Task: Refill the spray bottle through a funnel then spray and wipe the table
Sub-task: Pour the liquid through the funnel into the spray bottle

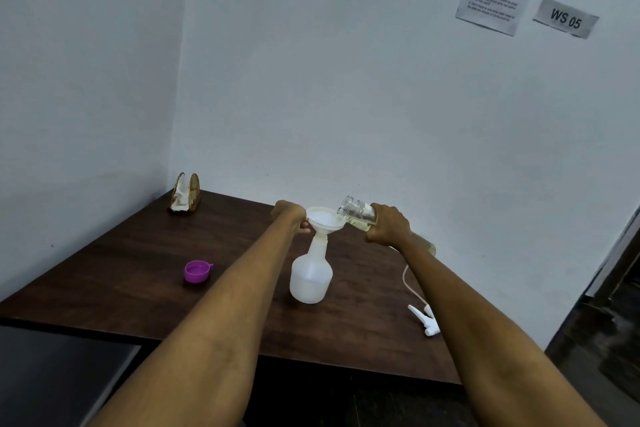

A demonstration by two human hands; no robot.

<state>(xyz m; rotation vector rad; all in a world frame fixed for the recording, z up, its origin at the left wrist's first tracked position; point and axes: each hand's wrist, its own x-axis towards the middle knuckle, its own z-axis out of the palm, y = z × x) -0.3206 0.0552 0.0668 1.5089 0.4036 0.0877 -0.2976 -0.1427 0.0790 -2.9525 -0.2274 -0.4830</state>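
Observation:
A white translucent spray bottle (310, 274) stands uncapped on the dark wooden table (121, 263). A white funnel (323, 218) sits in its neck. My left hand (290, 217) pinches the funnel's left rim. My right hand (389, 224) grips a clear refill bottle (358, 211) holding pale yellow liquid, tilted with its open mouth over the funnel's right edge. The white spray head (426, 319) with its tube lies on the table at the right, partly hidden by my right forearm.
A purple cap (197, 271) lies open side up on the table's left part. A wooden napkin holder (185, 193) with white tissue stands in the far left corner by the walls. The table's front edge runs below my forearms.

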